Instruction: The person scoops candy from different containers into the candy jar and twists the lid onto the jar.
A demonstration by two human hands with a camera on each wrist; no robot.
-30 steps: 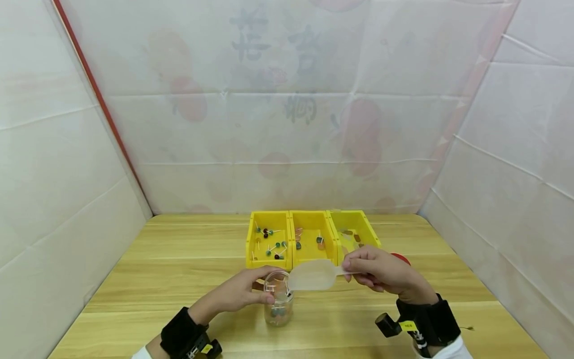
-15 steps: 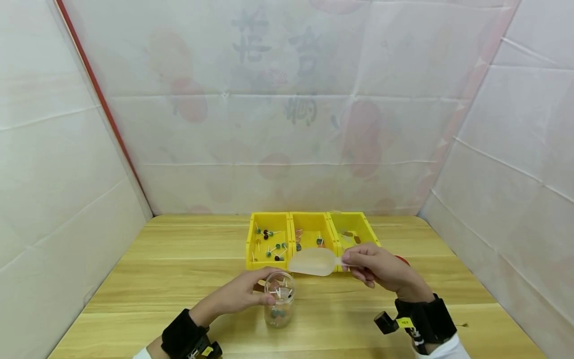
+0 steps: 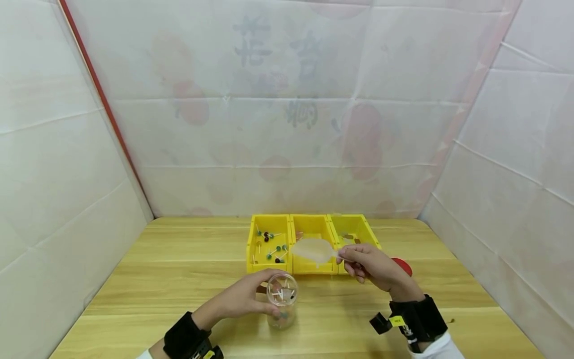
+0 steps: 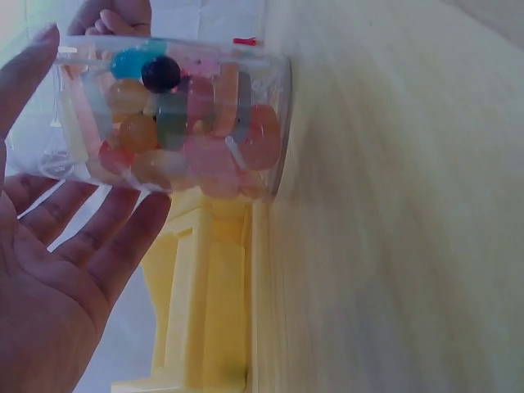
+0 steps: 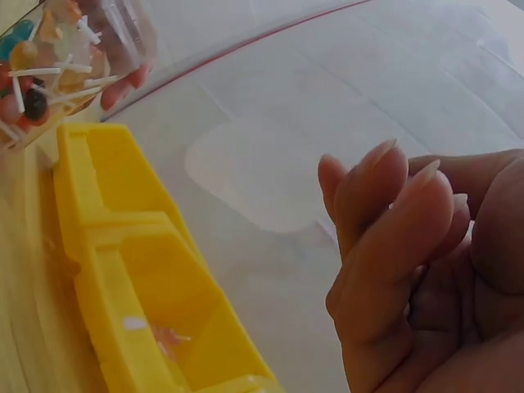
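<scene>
Jar in one hand, scoop in the other, bins right behind.

Left hand [image 3: 244,299] is wrapped round a clear jar [image 3: 281,305] of lollipops, tipped a bit, near the front edge of the table [image 3: 179,279]. Right hand [image 3: 369,267] pinches the handle of a see-through scoop [image 3: 314,249], held up over the middle one of three yellow bins [image 3: 269,247] that sit mid-table toward the back edge. Jar sits just left of and below the scoop, not touching it. A red lid [image 3: 402,266] peeks out behind the right hand.
</scene>
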